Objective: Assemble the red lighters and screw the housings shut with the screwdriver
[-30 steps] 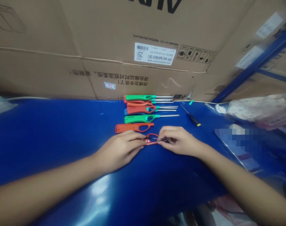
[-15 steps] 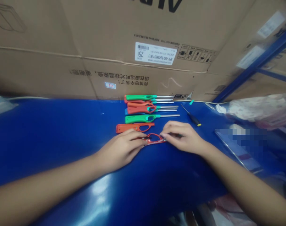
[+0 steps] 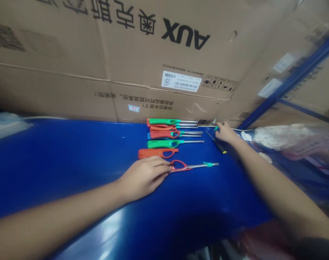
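Observation:
My left hand [image 3: 146, 177] is closed on the handle end of an opened red barbecue lighter [image 3: 180, 167]. Its metal tube [image 3: 198, 165] points right and carries a teal collar [image 3: 208, 164]; the handle's far end is hidden under my fingers. Just above that hand lies a loose orange handle shell [image 3: 150, 153]. At the back of the table, my right hand [image 3: 226, 133] pinches a small teal plastic piece [image 3: 216, 128] at its fingertips. Right below it lies a screwdriver [image 3: 219, 146] with a black and yellow handle.
Several lighters in green [image 3: 161, 144], red [image 3: 161, 134] and blue lie in a row with tubes pointing right. A large cardboard box [image 3: 112, 101] stands behind the blue table [image 3: 72, 155]. Plastic bags [image 3: 278, 139] and a blue metal post [image 3: 267, 97] are on the right.
My right hand has left the lighter's tube and moved up and right to the small teal piece. The tube with its teal collar is now exposed. My left hand keeps its hold.

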{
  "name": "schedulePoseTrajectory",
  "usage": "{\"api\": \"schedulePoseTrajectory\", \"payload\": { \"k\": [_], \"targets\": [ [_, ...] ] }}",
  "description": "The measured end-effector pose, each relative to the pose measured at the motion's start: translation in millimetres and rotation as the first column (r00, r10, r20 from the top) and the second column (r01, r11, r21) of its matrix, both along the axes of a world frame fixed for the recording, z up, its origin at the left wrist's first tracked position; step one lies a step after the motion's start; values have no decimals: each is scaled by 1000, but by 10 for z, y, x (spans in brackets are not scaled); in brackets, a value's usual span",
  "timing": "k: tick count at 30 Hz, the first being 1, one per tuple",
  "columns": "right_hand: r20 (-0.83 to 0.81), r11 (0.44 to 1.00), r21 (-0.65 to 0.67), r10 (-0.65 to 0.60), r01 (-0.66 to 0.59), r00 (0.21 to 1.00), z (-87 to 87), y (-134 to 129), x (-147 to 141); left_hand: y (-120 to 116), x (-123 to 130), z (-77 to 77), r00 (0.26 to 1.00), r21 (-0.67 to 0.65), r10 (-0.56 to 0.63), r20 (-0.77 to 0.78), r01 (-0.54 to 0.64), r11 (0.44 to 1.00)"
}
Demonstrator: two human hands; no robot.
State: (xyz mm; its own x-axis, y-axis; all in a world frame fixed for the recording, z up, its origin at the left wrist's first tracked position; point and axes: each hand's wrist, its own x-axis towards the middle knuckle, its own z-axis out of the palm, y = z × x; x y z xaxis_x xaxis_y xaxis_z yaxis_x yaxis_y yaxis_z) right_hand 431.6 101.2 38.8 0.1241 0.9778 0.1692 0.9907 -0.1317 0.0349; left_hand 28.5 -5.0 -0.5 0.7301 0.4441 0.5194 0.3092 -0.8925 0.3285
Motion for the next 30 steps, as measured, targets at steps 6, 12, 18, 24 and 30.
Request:
{"api": "schedulePoseTrajectory", "payload": {
  "k": [6, 12, 18, 24, 30],
  "targets": [
    [-103, 997, -32, -68, 65, 992, -21, 176, 30, 1, -4, 15, 1000, -5, -17, 8, 17, 1000],
    [-270, 999, 17, -31, 37, 962, 188, 49, -179, 4, -13, -7, 1000, -31, -28, 5, 28, 999],
    [-583, 991, 8, 114, -134, 804, 295, -428, -714, -5, -9, 6, 1000, -66, -22, 16, 23, 998],
    [-876, 908, 99, 274, -407, 397, 82, -833, -1289, -8, -3, 27, 1000, -55, -15, 21, 16, 998],
    [-851, 820, 208, 421, -534, 314, -216, -891, -1388, -4, 5, 32, 999, -82, -20, 31, 22, 996]
  ]
}}
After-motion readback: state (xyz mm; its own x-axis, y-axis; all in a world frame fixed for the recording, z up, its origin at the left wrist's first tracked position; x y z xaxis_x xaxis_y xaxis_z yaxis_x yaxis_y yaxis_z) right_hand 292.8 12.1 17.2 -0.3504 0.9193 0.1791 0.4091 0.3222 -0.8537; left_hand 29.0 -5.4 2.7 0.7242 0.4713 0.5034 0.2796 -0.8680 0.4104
